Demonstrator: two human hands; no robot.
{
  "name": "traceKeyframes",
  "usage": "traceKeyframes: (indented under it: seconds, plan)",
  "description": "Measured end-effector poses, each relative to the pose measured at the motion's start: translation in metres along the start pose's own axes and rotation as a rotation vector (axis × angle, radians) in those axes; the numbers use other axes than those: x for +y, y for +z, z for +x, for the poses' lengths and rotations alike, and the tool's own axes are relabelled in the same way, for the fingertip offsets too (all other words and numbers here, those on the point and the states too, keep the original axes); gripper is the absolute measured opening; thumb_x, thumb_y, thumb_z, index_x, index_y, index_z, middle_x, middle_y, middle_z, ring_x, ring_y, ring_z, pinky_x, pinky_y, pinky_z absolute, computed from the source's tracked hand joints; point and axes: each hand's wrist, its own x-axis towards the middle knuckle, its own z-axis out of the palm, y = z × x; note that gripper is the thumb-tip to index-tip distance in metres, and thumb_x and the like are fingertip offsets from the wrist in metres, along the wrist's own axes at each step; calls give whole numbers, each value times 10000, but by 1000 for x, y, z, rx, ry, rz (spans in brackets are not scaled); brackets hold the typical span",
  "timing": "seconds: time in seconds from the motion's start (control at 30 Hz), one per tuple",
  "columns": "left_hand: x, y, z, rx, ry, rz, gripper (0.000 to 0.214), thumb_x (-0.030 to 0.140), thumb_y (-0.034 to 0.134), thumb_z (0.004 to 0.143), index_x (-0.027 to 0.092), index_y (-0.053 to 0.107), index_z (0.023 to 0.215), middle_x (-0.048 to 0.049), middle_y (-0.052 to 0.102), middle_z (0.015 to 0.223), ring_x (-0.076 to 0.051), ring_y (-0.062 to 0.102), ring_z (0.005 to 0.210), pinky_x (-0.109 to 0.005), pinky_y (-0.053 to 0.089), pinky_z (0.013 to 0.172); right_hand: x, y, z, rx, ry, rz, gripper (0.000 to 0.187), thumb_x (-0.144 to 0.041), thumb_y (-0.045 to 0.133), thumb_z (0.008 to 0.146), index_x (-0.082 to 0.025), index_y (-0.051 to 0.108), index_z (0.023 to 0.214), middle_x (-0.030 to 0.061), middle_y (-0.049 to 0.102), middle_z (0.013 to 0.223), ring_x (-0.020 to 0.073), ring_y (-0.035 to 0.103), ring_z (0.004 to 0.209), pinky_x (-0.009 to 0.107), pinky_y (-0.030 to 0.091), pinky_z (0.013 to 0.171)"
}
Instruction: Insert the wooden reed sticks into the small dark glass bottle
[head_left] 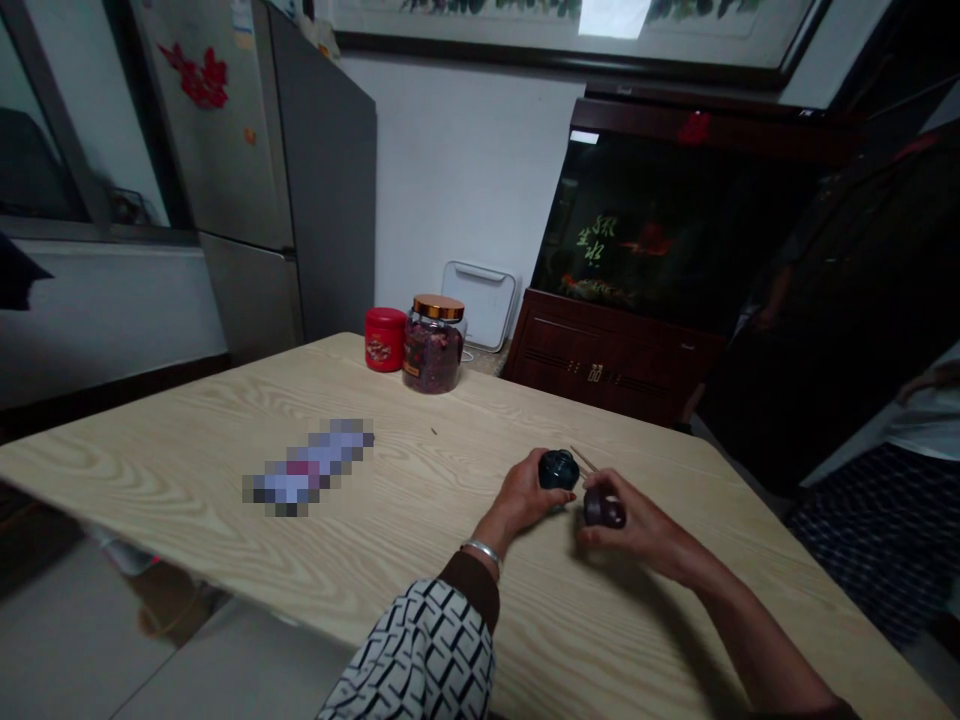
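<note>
at lower centre, the left hand (519,497) is clenching a round dark-blue object (559,470), the right hand (637,527) grasping a round maroon object (604,508) above the pale wood counter (187,445).

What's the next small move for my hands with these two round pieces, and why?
I'd probably ease the maroon round piece in your right hand toward the dark round piece in your left hand. Both look firmly held, with a narrow gap between them, so a small, slow move seems safest. Watch the thin wooden sticks just behind them.
</note>
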Motion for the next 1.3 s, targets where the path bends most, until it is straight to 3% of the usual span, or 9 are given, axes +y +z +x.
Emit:
traceKeyframes:
  seconds: [0.1,0.2,0.4,0.6,0.73,0.87,1.0,1.13,1.3]
  plan:
    - [0,0,1,-6,-3,17,642,356,838,618,196,594,1190,-63,696,1048,-242,633,948,-313,476,817,-22,-13,19,201,-80,322,565,-404,799,683,-276,567,1182,9,635,910,193,597,843,328,483,750]
    - [2,-2,0,-18,3,11,629,336,832,622,194,592,1186,-57,694,1050,-234,631,947,-304,473,816,-34,-2,46,328,-175,492,542,-424,799,698,-275,575,1168,10,640,965,185,606,913,327,481,823]
    - [3,-2,-1,-18,1,22,631,356,833,623,187,590,1180,-64,698,1035,-240,635,914,-310,479,776,-5,35,76,437,-143,478,516,-463,836,641,-238,518,979,9,636,913,180,612,836,314,482,762]
    - [-1,-1,1,-10,17,17,653,359,837,624,196,589,1206,-64,698,1050,-247,638,941,-323,486,807,7,15,67,331,-135,195,432,-495,769,698,-227,553,959,63,646,1015,237,617,951,333,483,750]
    - [-4,0,2,-14,20,4,654,356,837,626,199,588,1209,-61,696,1046,-240,636,935,-317,484,808,-10,-12,75,71,-147,4,590,-423,769,700,-251,585,1234,81,688,1103,271,633,1024,393,478,845]
    - [-1,-2,1,-26,15,-10,639,329,829,627,193,587,1202,-59,695,1048,-232,634,924,-301,480,794,-32,-27,87,-108,-209,-232,421,-377,766,688,-258,702,1088,61,715,1083,278,643,986,389,474,861]
    - [4,-4,0,-33,-12,-4,615,303,809,633,183,592,1196,-57,698,1031,-230,635,922,-294,481,781,-55,-24,91,-118,-117,-636,408,-481,725,743,-221,684,1053,95,733,964,273,665,873,356,475,779]
    - [3,-3,1,-37,-9,-9,668,287,805,627,166,576,1243,-62,696,1057,-234,636,947,-301,481,816,-70,-12,90,-81,22,-1023,719,-769,460,814,-135,659,1090,212,712,1044,355,662,988,419,473,818]
    - [1,-2,2,-35,-16,14,669,284,810,627,168,576,1244,-80,695,1077,-246,637,957,-313,479,823,-63,-20,89,-58,-12,-786,837,-773,341,862,-184,433,1449,181,542,1415,340,561,1237,446,442,985]
